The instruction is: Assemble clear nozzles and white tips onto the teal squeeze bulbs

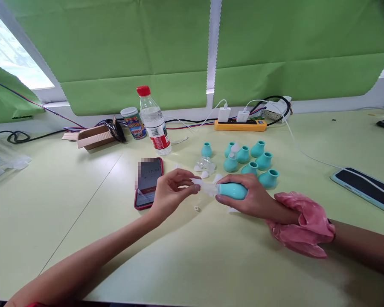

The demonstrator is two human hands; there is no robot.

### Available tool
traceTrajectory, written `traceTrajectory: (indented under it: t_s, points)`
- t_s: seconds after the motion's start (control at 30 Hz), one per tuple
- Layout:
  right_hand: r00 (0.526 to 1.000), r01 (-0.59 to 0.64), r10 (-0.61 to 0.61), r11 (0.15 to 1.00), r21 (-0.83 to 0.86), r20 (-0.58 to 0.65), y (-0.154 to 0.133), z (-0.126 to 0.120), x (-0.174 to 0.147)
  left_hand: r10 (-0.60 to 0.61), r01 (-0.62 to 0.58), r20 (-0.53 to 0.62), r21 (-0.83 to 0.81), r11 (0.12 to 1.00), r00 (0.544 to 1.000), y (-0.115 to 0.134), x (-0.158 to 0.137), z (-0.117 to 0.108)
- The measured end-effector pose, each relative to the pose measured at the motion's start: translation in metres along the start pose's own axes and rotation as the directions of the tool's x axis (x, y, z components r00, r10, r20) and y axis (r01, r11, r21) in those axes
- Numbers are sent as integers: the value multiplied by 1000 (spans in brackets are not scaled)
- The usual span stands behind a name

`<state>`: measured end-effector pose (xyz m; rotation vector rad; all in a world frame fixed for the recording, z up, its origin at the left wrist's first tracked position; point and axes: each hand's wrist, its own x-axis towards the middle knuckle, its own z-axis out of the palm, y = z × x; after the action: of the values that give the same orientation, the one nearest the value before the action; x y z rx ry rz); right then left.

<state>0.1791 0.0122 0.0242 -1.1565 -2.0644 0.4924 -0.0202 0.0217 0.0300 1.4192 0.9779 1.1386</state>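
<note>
My right hand (250,194) is wrapped round a teal squeeze bulb (232,191), which lies on its side with its neck to the left. A clear plastic piece (208,188) sits at the bulb's neck. The fingers of my left hand (176,187) pinch a translucent white tip (196,181) at the far end of that clear piece. Whether the tip is fastened to it I cannot tell. Just behind my hands lie small white tips (205,174) and clear plastic pieces (206,163). A small cream ring-shaped part (196,208) rests on the table in front.
Several teal bulbs (264,160) stand behind my right hand. A phone (149,181) lies left of my left hand, with a water bottle (155,123) and a can (134,123) behind. A yellow power strip (240,125) trails a white cable towards another phone (366,187).
</note>
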Motion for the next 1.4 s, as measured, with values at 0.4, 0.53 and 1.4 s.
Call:
traceTrajectory:
  t_s: [0.4, 0.53, 1.4]
  points:
    - [993, 108, -113, 986, -125, -34, -1, 1, -3, -251, 266, 97, -213, 940, 963, -7, -1, -2]
    - [989, 138, -144, 981, -137, -35, -3, 1, -6, -259, 271, 85, -197, 942, 962, -8, -1, -3]
    - [945, 2, -28, 997, 79, 327, -5, -19, 7, -114, 107, 106, 71, 992, 988, 6, -15, 7]
